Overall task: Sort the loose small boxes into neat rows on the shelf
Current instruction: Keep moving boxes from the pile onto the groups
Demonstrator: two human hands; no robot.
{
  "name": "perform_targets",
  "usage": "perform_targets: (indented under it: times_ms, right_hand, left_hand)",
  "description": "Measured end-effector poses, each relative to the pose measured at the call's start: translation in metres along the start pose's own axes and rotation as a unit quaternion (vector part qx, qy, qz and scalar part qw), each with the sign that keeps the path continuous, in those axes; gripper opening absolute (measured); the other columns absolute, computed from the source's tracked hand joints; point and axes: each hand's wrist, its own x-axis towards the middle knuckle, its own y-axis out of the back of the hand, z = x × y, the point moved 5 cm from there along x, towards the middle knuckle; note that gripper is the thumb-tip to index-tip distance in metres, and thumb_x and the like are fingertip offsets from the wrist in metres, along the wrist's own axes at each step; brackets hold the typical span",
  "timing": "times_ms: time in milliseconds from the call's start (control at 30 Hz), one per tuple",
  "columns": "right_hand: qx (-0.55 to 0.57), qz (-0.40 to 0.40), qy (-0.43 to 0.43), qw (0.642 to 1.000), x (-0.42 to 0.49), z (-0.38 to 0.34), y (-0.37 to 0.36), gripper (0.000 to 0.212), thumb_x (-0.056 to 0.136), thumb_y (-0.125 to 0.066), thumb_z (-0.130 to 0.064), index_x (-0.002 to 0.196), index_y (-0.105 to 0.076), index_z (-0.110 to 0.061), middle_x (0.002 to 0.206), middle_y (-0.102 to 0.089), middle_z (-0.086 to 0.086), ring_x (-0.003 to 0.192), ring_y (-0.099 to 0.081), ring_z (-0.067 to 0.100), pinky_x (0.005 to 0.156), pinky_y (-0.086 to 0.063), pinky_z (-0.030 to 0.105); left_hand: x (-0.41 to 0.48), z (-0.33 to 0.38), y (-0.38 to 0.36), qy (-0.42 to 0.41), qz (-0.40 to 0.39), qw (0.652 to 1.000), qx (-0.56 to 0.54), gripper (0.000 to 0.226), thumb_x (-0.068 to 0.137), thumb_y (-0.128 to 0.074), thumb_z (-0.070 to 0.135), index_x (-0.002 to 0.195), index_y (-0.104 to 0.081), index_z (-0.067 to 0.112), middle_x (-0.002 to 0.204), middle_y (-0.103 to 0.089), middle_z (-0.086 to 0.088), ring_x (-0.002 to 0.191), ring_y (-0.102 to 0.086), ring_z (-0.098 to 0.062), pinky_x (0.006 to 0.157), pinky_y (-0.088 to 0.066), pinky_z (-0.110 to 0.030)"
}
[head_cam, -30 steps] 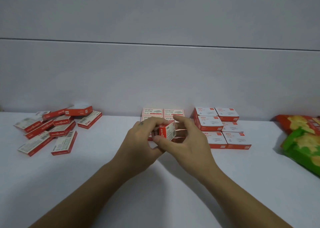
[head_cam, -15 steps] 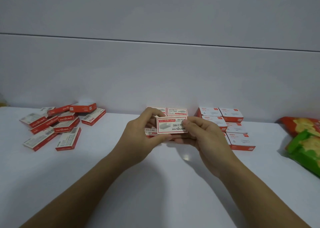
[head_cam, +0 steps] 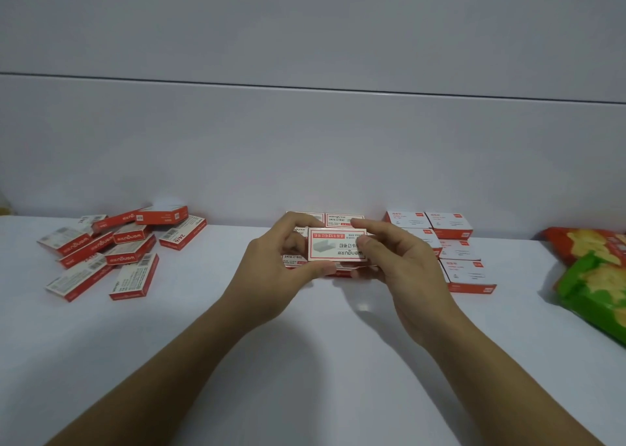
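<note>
Holding the small box (head_cam: 337, 249) by its short ends, your left hand (head_cam: 271, 276) and right hand (head_cam: 406, 276) each pinch it between thumb and fingers. It sits face up, print upside down to you, just above the sorted boxes (head_cam: 343, 220) at the middle of the shelf's (head_cam: 305, 361) back edge. It looks like stiff printed card, likely light but dense for its size, with glossy faces that could slip, so keep your hold on the ends or long edges and spare the corners. The shelf is white and smooth, so boxes should slide and square up easily against the wall (head_cam: 305, 140) behind. A loose pile (head_cam: 111, 249) lies jumbled toward the back left corner, well apart. White-topped boxes (head_cam: 464, 269) stand just right of your right hand, and snack packets (head_cam: 596, 276) lie at the right edge.
</note>
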Motion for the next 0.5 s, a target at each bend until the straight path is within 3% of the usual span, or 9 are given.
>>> perform_targets:
  times_ms: [267, 500]
  right_hand:
    - [0.01, -0.003, -0.013, 1.0, -0.0009, -0.0005, -0.0016, 0.02, 0.096, -0.053, -0.01, 0.102, -0.071, -0.008, 0.094, -0.076, 0.004, 0.086, -0.072, 0.017, 0.07, -0.058, 0.024]
    - [0.041, -0.02, -0.044, 0.998, -0.0011, 0.0019, -0.0036, 0.015, 0.092, -0.056, -0.004, 0.1, -0.069, -0.002, 0.094, -0.075, 0.011, 0.086, -0.071, 0.026, 0.075, -0.058, 0.035]
  left_hand:
    - [0.0016, -0.0019, 0.0004, 0.016, -0.017, 0.997, -0.073, 0.042, 0.08, -0.073, 0.003, 0.111, -0.059, 0.029, 0.1, -0.073, 0.006, 0.094, -0.07, -0.013, 0.079, -0.057, -0.025]
    - [0.0026, -0.0045, 0.0004, 0.058, -0.004, 0.982, -0.178, 0.047, 0.085, -0.066, 0.0, 0.124, -0.057, 0.025, 0.108, -0.072, -0.001, 0.099, -0.069, -0.018, 0.081, -0.057, -0.03]
